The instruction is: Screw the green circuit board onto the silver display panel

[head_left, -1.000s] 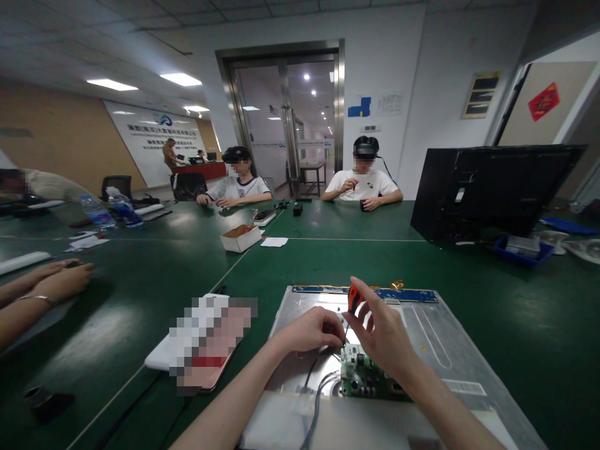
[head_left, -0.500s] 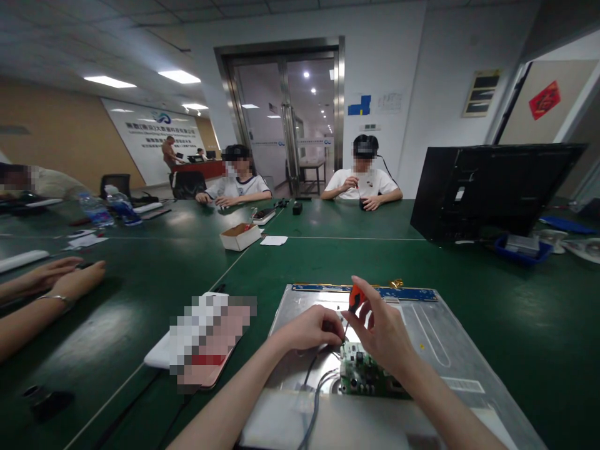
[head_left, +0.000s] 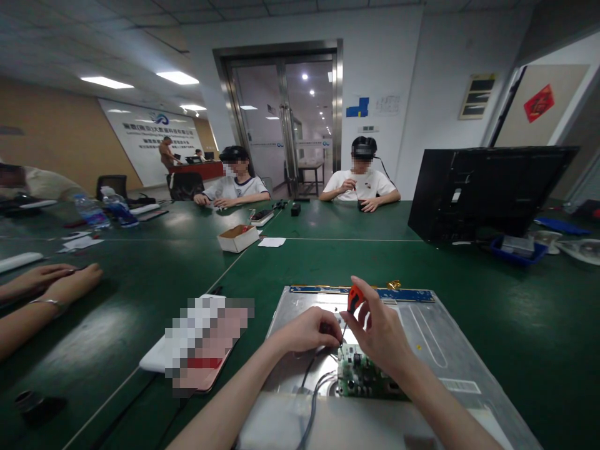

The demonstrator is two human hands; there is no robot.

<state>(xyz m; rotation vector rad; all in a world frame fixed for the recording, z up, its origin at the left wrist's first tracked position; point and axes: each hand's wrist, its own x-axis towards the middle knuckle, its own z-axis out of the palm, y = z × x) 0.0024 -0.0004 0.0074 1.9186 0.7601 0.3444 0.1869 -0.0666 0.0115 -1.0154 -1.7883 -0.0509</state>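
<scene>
My right hand (head_left: 379,331) pinches the orange and black handle of a small screwdriver (head_left: 355,299), whose thin shaft points down to the upper left corner of a green circuit board (head_left: 359,375). Close beside the shaft tip, my left hand (head_left: 314,328) has its fingers pressed together; what they hold, if anything, is hidden. The board lies on a silver metal panel (head_left: 450,356), partly covered by my right hand. Dark cables (head_left: 315,403) run at the board's left side. A blue strip board (head_left: 407,294) lines the panel's far edge.
A pink phone (head_left: 225,350) and a white object lie left of the panel. Beyond are an open white box (head_left: 238,239) and a white paper (head_left: 272,242). A black monitor (head_left: 487,194) stands at the right. Another person's hands (head_left: 70,284) are at the left; two people sit opposite.
The view has shifted slightly. Both my hands keep nearly the same pose around the screwdriver and the board's corner.
</scene>
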